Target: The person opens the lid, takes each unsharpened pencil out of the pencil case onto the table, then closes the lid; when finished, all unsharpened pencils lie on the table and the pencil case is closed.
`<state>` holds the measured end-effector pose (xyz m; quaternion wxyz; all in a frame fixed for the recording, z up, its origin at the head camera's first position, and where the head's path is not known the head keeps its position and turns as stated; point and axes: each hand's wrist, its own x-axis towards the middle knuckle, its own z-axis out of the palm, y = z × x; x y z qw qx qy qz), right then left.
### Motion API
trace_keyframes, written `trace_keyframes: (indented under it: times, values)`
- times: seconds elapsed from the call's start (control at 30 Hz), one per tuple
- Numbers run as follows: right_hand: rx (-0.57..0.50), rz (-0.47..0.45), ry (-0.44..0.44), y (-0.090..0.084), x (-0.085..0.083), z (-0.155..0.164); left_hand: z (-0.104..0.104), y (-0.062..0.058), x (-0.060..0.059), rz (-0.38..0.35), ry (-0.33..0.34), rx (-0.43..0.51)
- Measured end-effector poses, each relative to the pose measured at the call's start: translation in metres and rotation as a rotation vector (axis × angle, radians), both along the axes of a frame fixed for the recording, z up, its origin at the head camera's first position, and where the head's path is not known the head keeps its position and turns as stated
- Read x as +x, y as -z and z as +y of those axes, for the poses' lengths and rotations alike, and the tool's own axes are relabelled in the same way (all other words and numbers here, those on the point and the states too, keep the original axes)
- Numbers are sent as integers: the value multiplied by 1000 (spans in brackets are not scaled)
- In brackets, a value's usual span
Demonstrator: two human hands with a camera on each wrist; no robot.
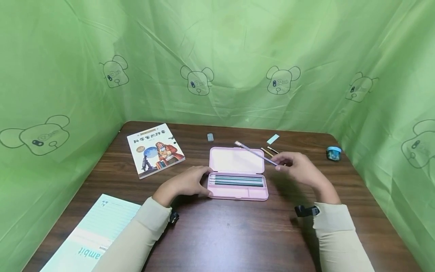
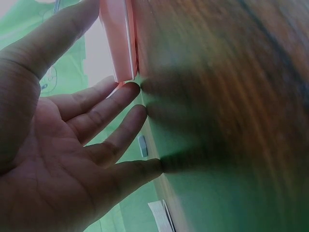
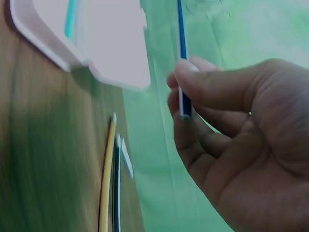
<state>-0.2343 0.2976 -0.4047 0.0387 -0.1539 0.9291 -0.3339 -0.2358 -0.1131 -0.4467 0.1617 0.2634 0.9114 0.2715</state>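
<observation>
Fingers and thumb of the right hand (image 1: pixel 300 168) meet on a pencil (image 1: pixel 255 154), only the shaft between them, the others curled loosely beside it! Up off the surface (image 1: pixel 231 234) it is, slanting leftward, its pale tip in line with the pink lid (image 1: pixel 231 160) from the head view, its blunt end just poking past the thumb. Light, I'd judge, stiff and slim, smooth enough to roll, not easily broken. Held this close to one end, it could swing; a pinch nearer the middle should balance better.

Over to the left hand (image 1: pixel 187 183): thumb at the front corner of the case (image 1: pixel 227 192), fingertips spread about the back corner, the narrow end held between. Likely light and rigid too, that case, so a hold on its edges should do. Inside, along the rear compartment, a row of stored pencils (image 1: pixel 238 180), side by side!

Further out now: a yellow pencil (image 1: pixel 267 152) and a dark pencil (image 1: pixel 273 150) lie just beyond the right hand, a teal strip (image 1: pixel 273 139) behind them. Grey block (image 1: pixel 210 137) past the lid, jar (image 1: pixel 333 153) far right, book (image 1: pixel 156 151) at left, notebook (image 1: pixel 91 234) partly under the left sleeve, green cloth (image 1: pixel 238 105) behind everything.
</observation>
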Motion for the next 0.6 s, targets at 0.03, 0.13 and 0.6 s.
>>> trace_keyframes:
  times: [0.03,0.13,0.6]
  values:
    - [-3,7,39,1,-1,7,0,0,0,-1,-1,0]
    - [9,21,131,8,-6,24,0,-1,1,-4,-3,-2]
    - [148,2,254,54,-22,58,0,-2,1,-6,-1,9]
